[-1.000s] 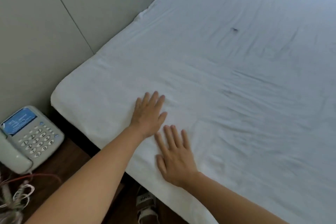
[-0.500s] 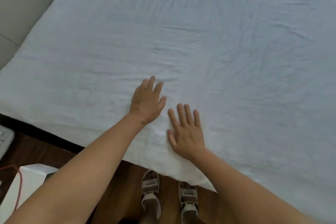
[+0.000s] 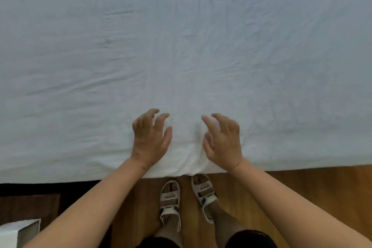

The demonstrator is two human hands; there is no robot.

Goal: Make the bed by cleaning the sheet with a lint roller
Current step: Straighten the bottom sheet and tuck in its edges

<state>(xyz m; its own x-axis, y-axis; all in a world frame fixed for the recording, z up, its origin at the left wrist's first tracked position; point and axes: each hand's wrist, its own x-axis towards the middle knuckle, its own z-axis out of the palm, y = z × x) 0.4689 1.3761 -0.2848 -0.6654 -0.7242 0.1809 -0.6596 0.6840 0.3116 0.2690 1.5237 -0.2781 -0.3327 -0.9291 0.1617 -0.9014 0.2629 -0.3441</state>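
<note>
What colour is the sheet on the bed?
White, plain with no pattern, just creases. The sheet shows best in the head view.

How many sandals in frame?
2. The left sandal and the right sandal are on the person's feet on the wooden floor, just below the sheet edge and between the forearms. The right one's toe tucks slightly under the overhang. None seem hidden.

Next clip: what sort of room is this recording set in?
Probably a bedroom, possibly a hotel room. A white sheet covers a bed that fills most of the view, its edge meets a wooden floor, and the person stands beside it in sandals.
</note>
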